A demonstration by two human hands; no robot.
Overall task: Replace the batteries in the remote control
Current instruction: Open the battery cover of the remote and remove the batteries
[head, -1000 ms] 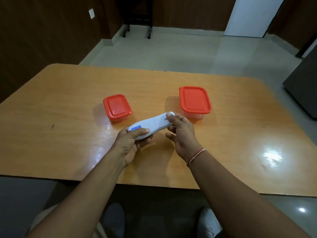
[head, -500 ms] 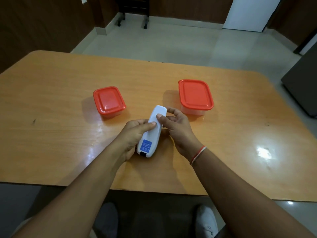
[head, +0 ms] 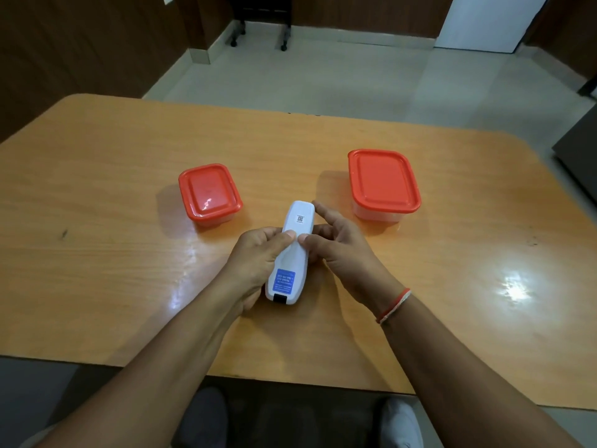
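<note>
- In the head view, you are holding the remote control (head: 292,253) between both hands, just above the table (head: 113,260), its back face turned up toward you.
- Your left hand (head: 255,263) is wrapping around the remote's left side, fingers closed on it, with the thumb pressing on the back near the middle.
- Your right hand (head: 339,250) is gripping the remote from the right; its thumb is lying on the back, tip to tip with the left thumb, while the index finger is stretching out beside the far end.
- The remote is pointing away from you, its near end showing a small dark notch and a blue label (head: 284,279); a small square code is sitting near the far end.
- A small container (head: 209,193) with a red lid is standing beyond your left hand, and a larger container (head: 382,184) with a red lid is standing beyond your right hand; both are closed and apart from the remote.
- The remote is a smooth white plastic body, slim and rounded; the table is glossy orange-brown wood grain with rounded corners, reflecting light.
- A red and white thread band (head: 394,305) is circling your right wrist.
</note>
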